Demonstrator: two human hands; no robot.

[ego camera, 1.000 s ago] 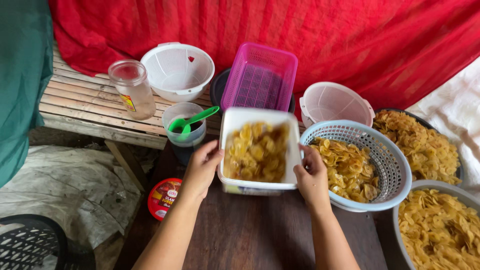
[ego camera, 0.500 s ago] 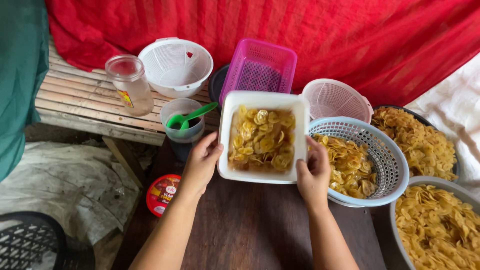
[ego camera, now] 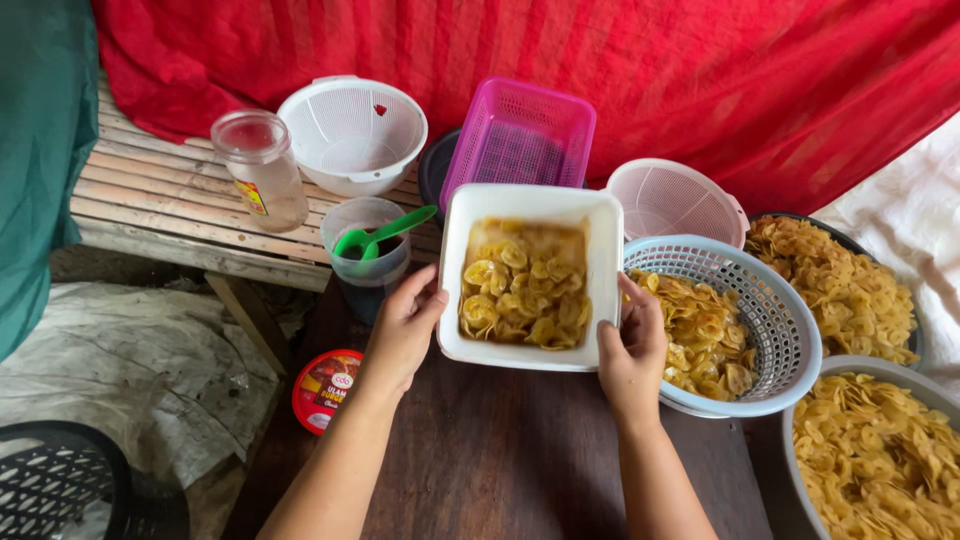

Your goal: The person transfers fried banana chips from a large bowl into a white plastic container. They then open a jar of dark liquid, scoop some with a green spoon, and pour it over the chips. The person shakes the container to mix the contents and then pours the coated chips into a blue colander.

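Just left of the blue-grey basket [ego camera: 745, 325], over the dark wooden counter [ego camera: 500, 450], I am holding a white square tub [ego camera: 530, 275] between both hands. My left hand [ego camera: 405, 325] is curling around the tub's left wall, thumb on the rim; my right hand [ego camera: 632, 345] is gripping its right near corner, fingers wrapped underneath. The tub is tilting a little toward me, and the yellow chips [ego camera: 525, 295] are gathering in its near half, while the far half is showing a smeared, blurred bottom; I think it is oil or seasoning, though the blur makes that hard to judge.

As I judge it, this tub is only partly filled. The basket is holding a good heap, and right of the basket a dark bowl [ego camera: 835, 285] and a grey basin [ego camera: 880, 450] are each sitting piled with chips. Behind the basket, the pink crate [ego camera: 520, 140] and two white colanders [ego camera: 350, 130] are standing empty. A cup with a green scoop [ego camera: 375, 240] is waiting left of the tub.
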